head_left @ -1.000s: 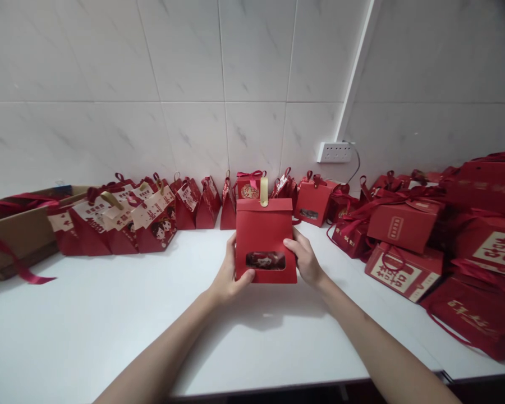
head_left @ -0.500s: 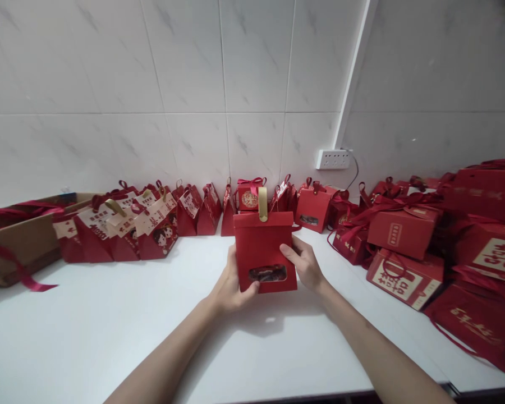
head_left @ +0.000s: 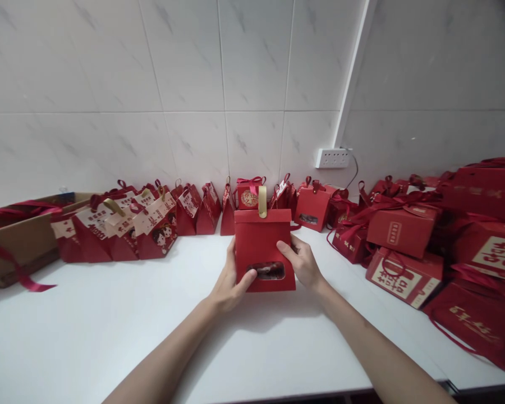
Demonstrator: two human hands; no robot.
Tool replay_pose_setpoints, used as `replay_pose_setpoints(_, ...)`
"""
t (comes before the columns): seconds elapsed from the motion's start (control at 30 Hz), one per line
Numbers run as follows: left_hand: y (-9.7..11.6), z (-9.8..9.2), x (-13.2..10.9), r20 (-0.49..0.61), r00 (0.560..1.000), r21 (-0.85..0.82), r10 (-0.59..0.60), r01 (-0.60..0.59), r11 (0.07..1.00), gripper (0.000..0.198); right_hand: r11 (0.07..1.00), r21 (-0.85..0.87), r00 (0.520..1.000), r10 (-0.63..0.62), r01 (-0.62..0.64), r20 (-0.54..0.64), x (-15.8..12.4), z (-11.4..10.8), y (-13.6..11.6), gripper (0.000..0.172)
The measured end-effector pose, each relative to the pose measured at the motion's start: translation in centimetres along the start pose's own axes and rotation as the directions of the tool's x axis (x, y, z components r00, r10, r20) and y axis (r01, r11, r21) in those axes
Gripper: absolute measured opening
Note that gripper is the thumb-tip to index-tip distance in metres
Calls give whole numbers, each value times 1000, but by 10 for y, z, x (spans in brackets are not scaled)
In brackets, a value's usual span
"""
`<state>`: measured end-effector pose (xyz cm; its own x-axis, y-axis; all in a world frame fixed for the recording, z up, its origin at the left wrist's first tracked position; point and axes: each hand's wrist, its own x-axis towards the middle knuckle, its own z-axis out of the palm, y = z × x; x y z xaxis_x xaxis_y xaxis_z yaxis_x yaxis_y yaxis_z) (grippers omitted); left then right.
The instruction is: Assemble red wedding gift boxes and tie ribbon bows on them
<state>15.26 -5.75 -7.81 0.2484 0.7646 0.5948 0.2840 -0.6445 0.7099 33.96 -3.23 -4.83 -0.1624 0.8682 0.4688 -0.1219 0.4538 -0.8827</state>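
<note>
Upright between my hands, over the middle of the white table (head_left: pixel 109 331), is a red gift box (head_left: pixel 261 241). It has a folded top, a gold ribbon loop (head_left: pixel 262 202) and an oval window low on its front with something dark behind it. My left hand (head_left: pixel 231 280) grips the box's left side, its thumb on the front at the window's edge. On the opposite side my right hand (head_left: pixel 302 260) holds it too, thumb pressed on the front face. The other fingers of both hands are partly hidden behind the box.
A row of patterned red gift boxes (head_left: pixel 157 224) stands at the left, beside a brown cardboard tray (head_left: pixel 21 241) with red ribbons. More red boxes line the tiled wall. At the right lies a pile of red boxes (head_left: pixel 406 275). A white power strip (head_left: pixel 333 158) is on the wall.
The left thumb has moved up slightly to the window's left edge, and the right thumb has shifted a little up and left. The box has turned slightly and stays in both hands.
</note>
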Motion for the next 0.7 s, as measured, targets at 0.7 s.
replay_pose_setpoints(0.7, 6, 1, 8, -289, 952, -154, -95, 52, 987, 64, 984, 160, 984, 48, -76, 173, -1, 5, 3, 37)
